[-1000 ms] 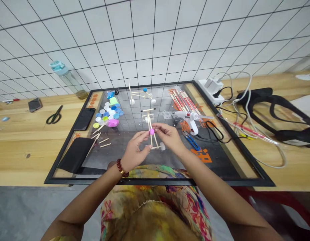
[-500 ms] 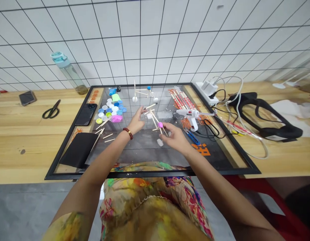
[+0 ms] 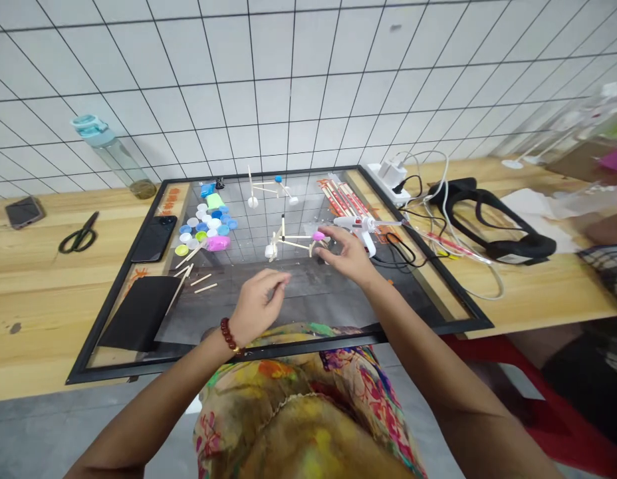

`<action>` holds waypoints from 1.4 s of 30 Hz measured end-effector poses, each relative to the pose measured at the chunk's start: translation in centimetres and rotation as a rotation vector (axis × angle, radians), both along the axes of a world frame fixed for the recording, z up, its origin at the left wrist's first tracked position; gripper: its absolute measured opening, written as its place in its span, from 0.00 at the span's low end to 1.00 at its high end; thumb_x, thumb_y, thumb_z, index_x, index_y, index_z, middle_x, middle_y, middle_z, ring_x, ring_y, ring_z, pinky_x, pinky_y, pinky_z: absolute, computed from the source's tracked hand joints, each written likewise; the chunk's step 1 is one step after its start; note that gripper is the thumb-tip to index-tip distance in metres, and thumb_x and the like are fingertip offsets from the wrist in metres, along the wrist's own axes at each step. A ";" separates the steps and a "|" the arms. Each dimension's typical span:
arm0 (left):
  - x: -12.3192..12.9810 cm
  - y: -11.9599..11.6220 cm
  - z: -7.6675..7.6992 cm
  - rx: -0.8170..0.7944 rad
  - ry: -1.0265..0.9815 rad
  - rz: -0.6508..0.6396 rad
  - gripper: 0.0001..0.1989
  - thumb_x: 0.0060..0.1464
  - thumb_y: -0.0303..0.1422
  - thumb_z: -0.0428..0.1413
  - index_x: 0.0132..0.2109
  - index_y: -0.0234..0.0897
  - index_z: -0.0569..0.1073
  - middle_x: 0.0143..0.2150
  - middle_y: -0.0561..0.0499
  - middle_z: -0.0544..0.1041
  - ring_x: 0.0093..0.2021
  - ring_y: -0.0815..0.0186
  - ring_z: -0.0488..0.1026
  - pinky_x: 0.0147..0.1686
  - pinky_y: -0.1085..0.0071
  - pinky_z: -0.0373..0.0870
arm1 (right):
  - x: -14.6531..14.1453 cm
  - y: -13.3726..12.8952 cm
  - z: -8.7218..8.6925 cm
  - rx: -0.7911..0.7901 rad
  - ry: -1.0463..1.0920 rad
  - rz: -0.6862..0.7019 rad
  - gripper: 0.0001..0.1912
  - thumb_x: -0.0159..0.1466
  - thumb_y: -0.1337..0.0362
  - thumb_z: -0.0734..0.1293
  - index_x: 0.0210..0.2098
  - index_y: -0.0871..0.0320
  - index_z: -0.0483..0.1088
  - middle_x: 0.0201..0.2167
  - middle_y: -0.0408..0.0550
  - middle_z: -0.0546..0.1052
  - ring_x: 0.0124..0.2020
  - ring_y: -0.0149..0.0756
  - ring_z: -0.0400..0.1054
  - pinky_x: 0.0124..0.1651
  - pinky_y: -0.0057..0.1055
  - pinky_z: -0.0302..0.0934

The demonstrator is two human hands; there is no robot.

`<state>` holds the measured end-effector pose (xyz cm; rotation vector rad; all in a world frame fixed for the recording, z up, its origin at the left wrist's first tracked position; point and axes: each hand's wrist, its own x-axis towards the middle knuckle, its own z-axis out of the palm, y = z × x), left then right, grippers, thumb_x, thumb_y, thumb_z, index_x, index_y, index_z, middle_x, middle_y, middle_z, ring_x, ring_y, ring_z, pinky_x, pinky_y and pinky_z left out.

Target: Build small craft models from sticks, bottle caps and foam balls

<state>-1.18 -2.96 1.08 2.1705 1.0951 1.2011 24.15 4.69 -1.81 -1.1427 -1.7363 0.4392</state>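
Wooden counter (image 3: 34, 319) is carrying a black-framed glass panel (image 3: 316, 296). Left hand (image 3: 258, 303) is hanging over the near side, fingers curling in, and honestly I'm not managing to tell if the tips are touching. Right hand (image 3: 346, 251) is clamping its fingers on the stick frame (image 3: 299, 237) mid-panel, at the end where a pink blob (image 3: 318, 236) is sitting.

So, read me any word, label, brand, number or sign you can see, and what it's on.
Nothing reads clearly.
Orange characters on the black-framed panel: too blurred.
Red-and-white strips: any print too small.
Black headgear: no legible text.
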 end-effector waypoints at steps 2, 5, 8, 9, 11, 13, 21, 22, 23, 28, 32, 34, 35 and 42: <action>2.2 0.1 0.8 0.109 0.038 -0.023 0.12 0.65 0.27 0.50 0.47 0.39 0.78 0.43 0.46 0.82 0.43 0.61 0.80 0.45 0.62 0.80 | 0.2 -0.4 -0.1 0.018 0.017 -0.001 0.19 0.62 0.56 0.70 0.51 0.55 0.77 0.49 0.53 0.80 0.49 0.43 0.74 0.55 0.45 0.68; 5.2 2.2 0.9 0.278 0.146 0.060 0.19 0.64 0.23 0.46 0.57 0.32 0.73 0.55 0.38 0.78 0.57 0.56 0.75 0.58 0.55 0.74 | 0.3 -0.3 -0.1 0.013 0.058 0.008 0.18 0.65 0.53 0.69 0.49 0.55 0.77 0.47 0.53 0.80 0.46 0.41 0.74 0.52 0.43 0.69; 6.9 4.6 -0.2 0.303 0.287 0.134 0.25 0.60 0.20 0.45 0.64 0.29 0.67 0.66 0.34 0.70 0.71 0.50 0.61 0.68 0.47 0.62 | 0.0 -0.1 0.1 0.027 0.070 0.024 0.16 0.66 0.51 0.68 0.47 0.54 0.79 0.45 0.52 0.81 0.46 0.40 0.75 0.53 0.43 0.69; 7.2 5.1 -0.6 0.295 0.323 0.152 0.27 0.59 0.19 0.45 0.65 0.29 0.66 0.67 0.33 0.68 0.73 0.49 0.57 0.69 0.44 0.59 | -0.2 -0.1 0.1 0.032 0.071 0.025 0.16 0.66 0.52 0.68 0.46 0.53 0.79 0.45 0.51 0.82 0.46 0.40 0.75 0.53 0.42 0.69; 7.5 5.8 -1.4 0.287 0.371 0.174 0.28 0.59 0.19 0.45 0.66 0.29 0.64 0.68 0.33 0.67 0.75 0.49 0.53 0.69 0.42 0.58 | -0.6 -0.2 0.3 0.046 0.085 0.022 0.14 0.66 0.53 0.67 0.44 0.53 0.80 0.44 0.51 0.82 0.46 0.39 0.75 0.54 0.42 0.69; 7.5 6.3 -1.9 0.296 0.394 0.175 0.27 0.59 0.19 0.45 0.65 0.28 0.64 0.67 0.33 0.68 0.74 0.49 0.55 0.69 0.43 0.60 | -1.0 -0.3 0.3 0.058 0.108 0.017 0.12 0.66 0.56 0.68 0.44 0.53 0.81 0.43 0.51 0.83 0.45 0.40 0.76 0.54 0.42 0.69; 6.2 3.7 -0.3 0.401 0.399 0.171 0.23 0.63 0.22 0.46 0.62 0.32 0.69 0.63 0.34 0.73 0.70 0.49 0.63 0.65 0.45 0.66 | -0.8 -0.6 0.4 0.078 0.050 -0.021 0.16 0.67 0.56 0.67 0.52 0.52 0.77 0.46 0.51 0.83 0.46 0.42 0.77 0.53 0.44 0.70; 5.6 2.6 0.0 0.443 0.398 0.134 0.23 0.62 0.22 0.47 0.62 0.35 0.70 0.61 0.36 0.74 0.68 0.50 0.65 0.64 0.48 0.68 | -0.7 -0.8 0.5 0.110 0.002 -0.045 0.18 0.67 0.56 0.67 0.55 0.52 0.75 0.47 0.52 0.83 0.47 0.43 0.77 0.53 0.44 0.70; 4.9 1.6 0.3 0.502 0.387 0.084 0.22 0.62 0.22 0.49 0.61 0.38 0.71 0.57 0.39 0.77 0.65 0.53 0.69 0.62 0.52 0.70 | -0.6 -1.0 0.6 0.154 -0.057 -0.071 0.20 0.67 0.57 0.68 0.57 0.52 0.74 0.48 0.52 0.82 0.48 0.44 0.76 0.54 0.45 0.69; 0.7 1.1 0.3 0.308 0.068 0.305 0.14 0.60 0.27 0.57 0.53 0.40 0.73 0.47 0.44 0.78 0.52 0.59 0.75 0.55 0.58 0.74 | -0.6 -1.5 0.7 0.323 -0.367 -0.069 0.20 0.70 0.64 0.64 0.60 0.51 0.72 0.50 0.53 0.81 0.50 0.45 0.75 0.56 0.47 0.67; -1.1 5.6 -2.0 -0.088 -0.055 0.294 0.32 0.57 0.40 0.62 0.65 0.38 0.63 0.64 0.37 0.70 0.66 0.51 0.67 0.63 0.50 0.68 | -0.8 -1.2 0.5 0.316 -0.421 -0.061 0.22 0.71 0.69 0.60 0.61 0.49 0.72 0.49 0.52 0.82 0.49 0.43 0.75 0.58 0.47 0.66; -1.1 7.5 -3.0 -0.187 -0.047 0.181 0.36 0.57 0.44 0.61 0.68 0.39 0.60 0.68 0.36 0.66 0.69 0.50 0.63 0.66 0.49 0.63 | -0.8 -1.0 0.4 0.325 -0.429 -0.070 0.22 0.70 0.70 0.60 0.60 0.49 0.73 0.48 0.51 0.82 0.49 0.43 0.75 0.59 0.47 0.66; -0.9 8.3 -3.3 -0.213 -0.039 0.132 0.36 0.58 0.45 0.60 0.68 0.39 0.60 0.69 0.36 0.65 0.70 0.50 0.62 0.67 0.49 0.61 | -0.8 -0.9 0.4 0.330 -0.433 -0.073 0.22 0.70 0.70 0.60 0.59 0.49 0.74 0.48 0.51 0.82 0.49 0.42 0.75 0.60 0.47 0.66; 0.6 9.5 -3.5 -0.264 -0.123 0.038 0.30 0.65 0.49 0.50 0.67 0.39 0.61 0.65 0.37 0.70 0.66 0.53 0.67 0.64 0.53 0.65 | -1.0 -0.8 0.5 0.398 -0.462 -0.099 0.21 0.69 0.72 0.60 0.56 0.51 0.76 0.46 0.49 0.83 0.45 0.39 0.77 0.60 0.46 0.68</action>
